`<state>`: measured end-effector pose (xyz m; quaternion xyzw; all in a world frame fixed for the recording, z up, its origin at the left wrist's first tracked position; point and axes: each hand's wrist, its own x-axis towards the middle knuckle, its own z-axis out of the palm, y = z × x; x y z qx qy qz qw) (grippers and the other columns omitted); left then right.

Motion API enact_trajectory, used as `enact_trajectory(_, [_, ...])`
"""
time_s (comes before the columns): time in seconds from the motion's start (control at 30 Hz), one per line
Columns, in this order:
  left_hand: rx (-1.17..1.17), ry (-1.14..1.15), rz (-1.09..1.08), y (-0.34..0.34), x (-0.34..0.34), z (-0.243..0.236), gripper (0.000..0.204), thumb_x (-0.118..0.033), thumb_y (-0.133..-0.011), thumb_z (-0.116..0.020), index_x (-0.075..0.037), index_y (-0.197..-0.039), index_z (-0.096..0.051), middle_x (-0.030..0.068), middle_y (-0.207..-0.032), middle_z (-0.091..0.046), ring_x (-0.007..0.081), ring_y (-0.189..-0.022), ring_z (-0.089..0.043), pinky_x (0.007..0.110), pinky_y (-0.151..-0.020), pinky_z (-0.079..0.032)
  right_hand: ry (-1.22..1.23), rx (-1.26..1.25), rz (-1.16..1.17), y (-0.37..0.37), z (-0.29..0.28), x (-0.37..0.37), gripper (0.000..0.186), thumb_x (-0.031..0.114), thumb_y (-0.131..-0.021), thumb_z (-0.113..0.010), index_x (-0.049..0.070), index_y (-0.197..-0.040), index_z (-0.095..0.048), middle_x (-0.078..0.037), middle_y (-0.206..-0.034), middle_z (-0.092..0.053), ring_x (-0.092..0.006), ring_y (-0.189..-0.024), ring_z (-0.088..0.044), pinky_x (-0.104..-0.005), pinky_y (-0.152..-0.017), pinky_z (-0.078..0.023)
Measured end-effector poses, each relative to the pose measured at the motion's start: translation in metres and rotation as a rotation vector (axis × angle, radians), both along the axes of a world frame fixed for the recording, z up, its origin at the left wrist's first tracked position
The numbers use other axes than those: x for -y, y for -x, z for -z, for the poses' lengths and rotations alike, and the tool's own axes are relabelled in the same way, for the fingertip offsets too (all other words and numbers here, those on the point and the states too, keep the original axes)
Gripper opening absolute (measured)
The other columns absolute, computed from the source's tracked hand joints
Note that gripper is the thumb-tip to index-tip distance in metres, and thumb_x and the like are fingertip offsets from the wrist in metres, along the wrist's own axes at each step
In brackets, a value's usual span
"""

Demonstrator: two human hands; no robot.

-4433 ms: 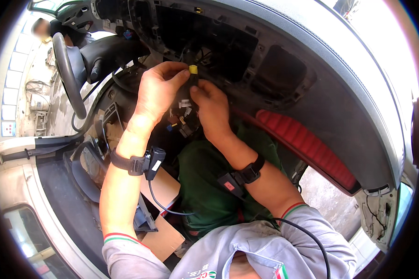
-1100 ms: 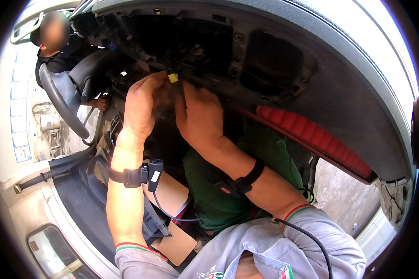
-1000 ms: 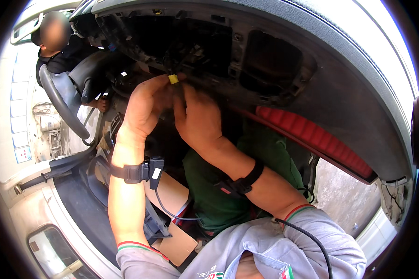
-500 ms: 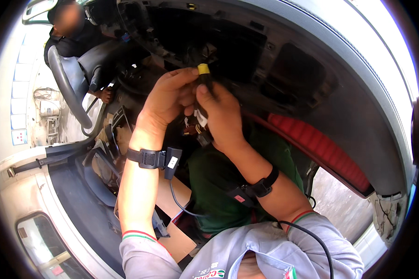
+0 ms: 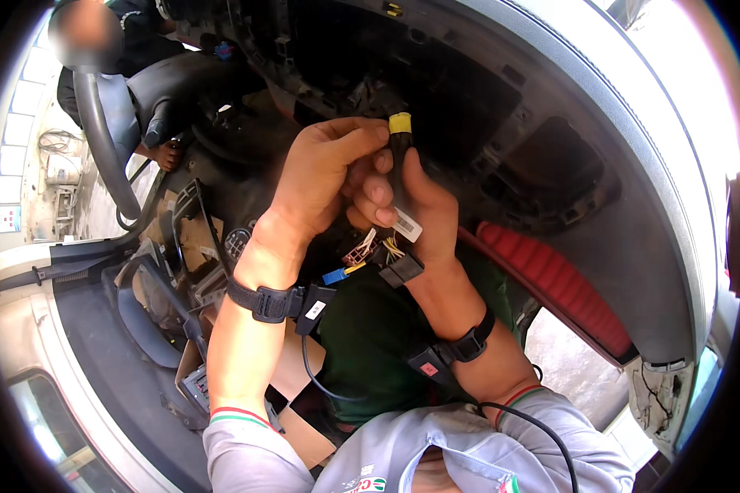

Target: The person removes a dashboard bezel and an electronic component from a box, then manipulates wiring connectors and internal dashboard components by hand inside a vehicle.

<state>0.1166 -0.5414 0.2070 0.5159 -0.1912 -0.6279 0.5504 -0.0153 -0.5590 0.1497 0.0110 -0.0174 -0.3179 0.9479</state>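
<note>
My left hand is closed on a dark taped wire bundle, its thumb and forefinger near a band of yellow tape at the upper end. My right hand grips the same bundle from the right, thumb along it and curled fingers beside my left. A white barcode label shows under the fingers. Below dangle a blue connector, a black connector and further wires and plugs. Both wrists carry strapped-on black devices with cables. Where the bundle runs beneath my fingers is hidden.
The stripped dashboard arches overhead, with dark openings and a red padded strip at right. Upper left, a person in black is by the steering wheel, a hand low beside it. Trim pieces and cardboard lie lower left.
My hands and the bundle have shifted right in the view, and the connectors beneath show more clearly than a second ago. The person in black appears higher in the view.
</note>
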Motion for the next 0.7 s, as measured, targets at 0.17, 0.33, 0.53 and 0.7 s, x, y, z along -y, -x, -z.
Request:
enact_trajectory(0.17, [0.078,0.036,0.044,-0.005,0.001,-0.002,0.024,-0.012,-0.095,-0.062,0.009,-0.108,-0.065,0.0073,-0.075,-0.065,0.0151,-0.055,-0.065,0.025,-0.048,-0.053,0.053,-0.051,0.001,0.001,-0.004,-0.001,0.033,0.04,-0.107,-0.041,0.01,-0.1,-0.054,-0.001,-0.077,-0.057,-0.0083,-0.059,-0.05,-0.0243,-0.058,-0.038])
enact_trajectory(0.33, [0.396,0.005,0.038,0.001,0.002,-0.018,0.023,-0.015,-0.091,-0.067,0.004,-0.104,-0.07,0.0026,-0.07,-0.064,0.0059,-0.049,-0.052,0.02,-0.046,-0.038,0.09,-0.094,-0.01,0.0,-0.002,-0.002,0.032,0.042,-0.106,-0.043,0.012,-0.1,-0.054,0.003,-0.074,-0.054,-0.0051,-0.056,-0.045,-0.0233,-0.056,-0.033])
enact_trajectory(0.53, [0.533,0.002,0.038,0.003,0.007,-0.014,0.022,-0.016,-0.091,-0.067,0.004,-0.1,-0.071,0.0019,-0.066,-0.064,0.0052,-0.051,-0.052,0.02,-0.047,-0.037,0.069,-0.073,-0.022,0.001,-0.001,-0.002,0.031,0.041,-0.106,-0.044,0.012,-0.1,-0.053,0.003,-0.072,-0.053,-0.005,-0.054,-0.043,-0.0236,-0.056,-0.031])
enact_trajectory(0.7, [0.529,-0.05,-0.002,0.004,0.012,-0.012,0.022,-0.014,-0.092,-0.062,0.006,-0.094,-0.07,0.0059,-0.07,-0.065,0.008,-0.056,-0.057,0.022,-0.05,-0.043,0.002,-0.005,-0.074,0.001,0.0,-0.001,0.032,0.039,-0.107,-0.041,0.01,-0.099,-0.054,-0.003,-0.071,-0.055,-0.0109,-0.055,-0.046,-0.0255,-0.057,-0.037])
